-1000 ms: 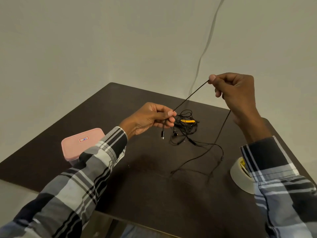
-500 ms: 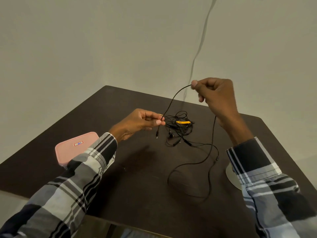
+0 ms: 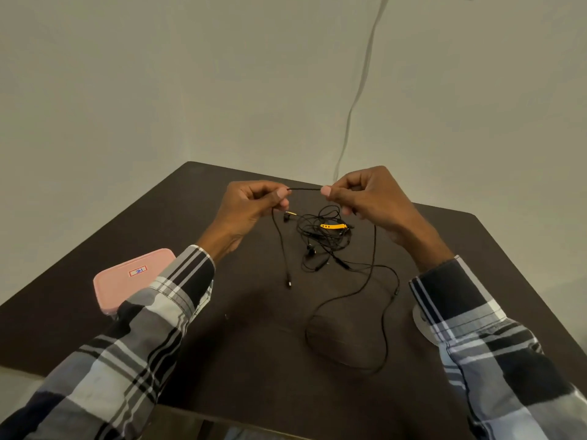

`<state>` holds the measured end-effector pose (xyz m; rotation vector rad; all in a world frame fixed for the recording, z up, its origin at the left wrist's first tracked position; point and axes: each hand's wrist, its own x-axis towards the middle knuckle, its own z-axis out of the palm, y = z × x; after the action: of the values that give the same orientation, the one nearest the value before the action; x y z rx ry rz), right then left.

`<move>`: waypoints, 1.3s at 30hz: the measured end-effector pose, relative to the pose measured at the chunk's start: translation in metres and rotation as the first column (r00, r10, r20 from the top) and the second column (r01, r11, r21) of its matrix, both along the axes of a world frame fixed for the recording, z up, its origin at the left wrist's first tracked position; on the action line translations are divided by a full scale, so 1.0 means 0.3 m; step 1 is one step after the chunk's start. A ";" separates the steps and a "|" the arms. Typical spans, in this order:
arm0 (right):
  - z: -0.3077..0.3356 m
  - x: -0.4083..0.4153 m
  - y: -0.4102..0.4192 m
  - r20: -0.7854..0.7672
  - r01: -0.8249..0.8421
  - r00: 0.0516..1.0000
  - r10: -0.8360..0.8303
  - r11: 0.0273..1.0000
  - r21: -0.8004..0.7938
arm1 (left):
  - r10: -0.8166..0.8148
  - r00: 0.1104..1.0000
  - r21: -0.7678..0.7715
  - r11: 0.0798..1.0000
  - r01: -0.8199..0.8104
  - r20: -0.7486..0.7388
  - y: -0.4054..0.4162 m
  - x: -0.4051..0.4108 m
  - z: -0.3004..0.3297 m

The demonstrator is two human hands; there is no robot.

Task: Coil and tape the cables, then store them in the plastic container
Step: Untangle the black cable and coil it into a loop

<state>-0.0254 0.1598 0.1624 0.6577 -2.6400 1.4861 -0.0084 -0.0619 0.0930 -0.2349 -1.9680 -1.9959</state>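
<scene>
Both hands are held raised above the far half of the dark tabletop, knuckles turned outward and forearms in plaid sleeves reaching in from the near corners. A thin black cable is pinched between thumb and forefinger of the left hand, the other fingers curled into the palm; the same cable is pinched by the right hand in a like grip, thumb tip forward. Between the two grips a short stretch of cable is drawn nearly level and taut. From the left hand one end hangs down, its plug just above or at the tabletop; which cannot be told. From the right hand the rest drops and lies in a wide loose loop on the near-right part of the tabletop. A tangled bundle of earphone wires with a yellow piece lies under and between the hands. A pink plastic container, lid on, sits near the left edge, partly covered by the left sleeve. A roll of tape is seen near the right edge, mostly hidden by the right sleeve. Bare tabletop is left at the near middle and at the far corner against the wall.
</scene>
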 end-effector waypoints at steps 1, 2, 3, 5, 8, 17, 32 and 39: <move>0.005 0.000 0.017 0.004 0.008 1.000 -0.008 1.000 -0.007 | 0.020 1.000 -0.002 1.000 -0.020 0.010 -0.015 -0.002 -0.014; 0.011 0.000 0.033 0.004 0.014 1.000 -0.014 1.000 -0.018 | 0.035 0.999 -0.007 0.999 -0.035 0.021 -0.029 -0.002 -0.028; 0.018 0.001 0.048 0.003 0.025 1.000 -0.025 0.999 -0.036 | 0.046 0.998 -0.016 0.999 -0.045 0.033 -0.041 -0.003 -0.043; 0.037 0.003 0.077 0.013 0.062 0.998 -0.061 0.989 -0.134 | 0.066 0.996 -0.045 0.997 -0.063 0.054 -0.063 -0.003 -0.073; 0.068 -0.001 0.122 0.106 0.158 0.986 -0.126 0.901 -0.403 | 0.108 0.991 -0.077 0.992 -0.102 0.084 -0.096 -0.004 -0.108; 0.053 0.026 0.059 0.022 0.066 0.998 -0.064 0.984 -0.164 | 0.112 0.994 -0.173 0.978 -0.113 -0.017 -0.032 0.003 -0.030; 0.048 0.038 0.104 0.032 0.057 0.998 -0.053 0.988 -0.141 | 0.102 0.980 -0.082 0.990 -0.117 -0.173 0.015 0.006 0.051; 0.057 0.040 0.227 0.011 0.164 0.986 -0.165 0.968 -0.188 | 0.161 0.981 -0.103 0.980 -0.173 -0.112 -0.084 0.012 -0.006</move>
<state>-0.0134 0.2280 0.1796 0.4147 -2.4394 1.6541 -0.0049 -0.0872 0.0914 -0.1885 -1.9673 -1.7371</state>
